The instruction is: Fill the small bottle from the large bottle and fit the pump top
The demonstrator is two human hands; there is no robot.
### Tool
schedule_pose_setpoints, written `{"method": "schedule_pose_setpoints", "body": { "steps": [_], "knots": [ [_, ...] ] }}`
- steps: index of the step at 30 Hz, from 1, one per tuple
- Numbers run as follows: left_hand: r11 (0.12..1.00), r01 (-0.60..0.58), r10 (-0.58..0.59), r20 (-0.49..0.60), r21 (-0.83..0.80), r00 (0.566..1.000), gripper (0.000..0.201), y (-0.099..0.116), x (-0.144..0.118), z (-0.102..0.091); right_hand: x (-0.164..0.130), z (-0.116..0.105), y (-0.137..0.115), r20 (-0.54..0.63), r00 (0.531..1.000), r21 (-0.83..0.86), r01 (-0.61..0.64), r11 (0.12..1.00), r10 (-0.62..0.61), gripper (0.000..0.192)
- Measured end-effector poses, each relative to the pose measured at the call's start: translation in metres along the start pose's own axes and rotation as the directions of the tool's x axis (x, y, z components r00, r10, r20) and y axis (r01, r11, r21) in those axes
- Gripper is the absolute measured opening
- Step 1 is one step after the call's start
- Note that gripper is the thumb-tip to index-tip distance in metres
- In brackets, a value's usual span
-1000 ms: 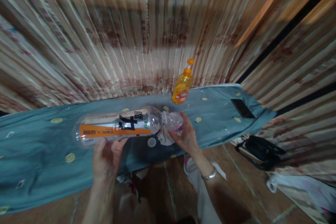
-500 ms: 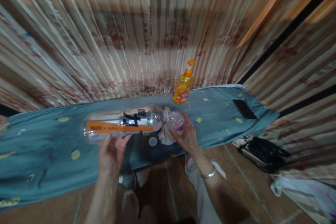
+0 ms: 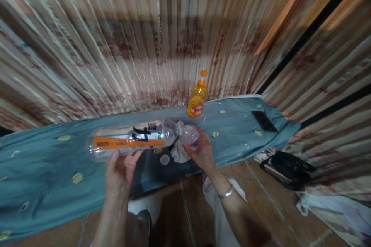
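Observation:
My left hand (image 3: pixel 120 170) grips a large clear plastic bottle (image 3: pixel 116 140) with an orange and silver label, held lying sideways above the cloth. My right hand (image 3: pixel 201 150) is closed round a smaller clear plastic bottle (image 3: pixel 189 134) with a bit of pink on it. The two bottles meet neck to neck; whether they are joined I cannot tell. Below them a whitish crumpled cloth (image 3: pixel 179 153) rests on the table. Beside it sits a small round white cap (image 3: pixel 164 159).
An orange pump bottle (image 3: pixel 197 101) of yellow liquid stands at the back of the green tablecloth (image 3: pixel 232 139). A black phone (image 3: pixel 263 121) lies at the right. A black bag (image 3: pixel 290 168) and a white plastic bag (image 3: pixel 327 208) are beyond the table's right side. A striped curtain (image 3: pixel 139 46) hangs behind.
The view has shifted slightly, so most things appear a little further left. Both hands keep their hold, and the bottles stay neck to neck.

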State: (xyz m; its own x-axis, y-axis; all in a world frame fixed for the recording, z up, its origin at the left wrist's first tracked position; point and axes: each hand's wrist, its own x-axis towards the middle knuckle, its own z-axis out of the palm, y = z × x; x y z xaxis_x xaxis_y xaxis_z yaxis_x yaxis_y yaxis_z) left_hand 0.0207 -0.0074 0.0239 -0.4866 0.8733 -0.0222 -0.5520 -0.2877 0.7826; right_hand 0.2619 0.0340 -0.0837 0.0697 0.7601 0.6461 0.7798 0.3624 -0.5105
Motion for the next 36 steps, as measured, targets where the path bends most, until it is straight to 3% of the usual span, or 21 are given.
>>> {"method": "schedule_pose_setpoints", "body": {
  "steps": [9,16,22,36],
  "knots": [
    [1.000,-0.004,0.004,-0.005,0.005,1.000,0.066,0.004,-0.002,0.001,-0.002,0.001,-0.001,-0.009,1.000,0.010,0.014,1.000,-0.014,0.083],
    [0.999,0.042,-0.042,-0.053,0.015,0.998,0.060,-0.001,0.004,-0.012,-0.002,-0.002,0.000,0.035,0.998,0.025,0.043,0.999,-0.044,0.092],
    [0.999,0.030,-0.031,-0.020,-0.026,0.999,0.060,-0.002,0.005,-0.017,-0.002,-0.006,-0.002,0.031,0.997,0.039,0.073,0.997,-0.074,0.087],
    [0.999,0.023,-0.026,-0.092,-0.040,0.995,0.057,0.007,-0.005,-0.014,-0.001,-0.008,-0.005,0.022,0.999,0.035,0.042,0.999,-0.043,0.078]
  ]
}}
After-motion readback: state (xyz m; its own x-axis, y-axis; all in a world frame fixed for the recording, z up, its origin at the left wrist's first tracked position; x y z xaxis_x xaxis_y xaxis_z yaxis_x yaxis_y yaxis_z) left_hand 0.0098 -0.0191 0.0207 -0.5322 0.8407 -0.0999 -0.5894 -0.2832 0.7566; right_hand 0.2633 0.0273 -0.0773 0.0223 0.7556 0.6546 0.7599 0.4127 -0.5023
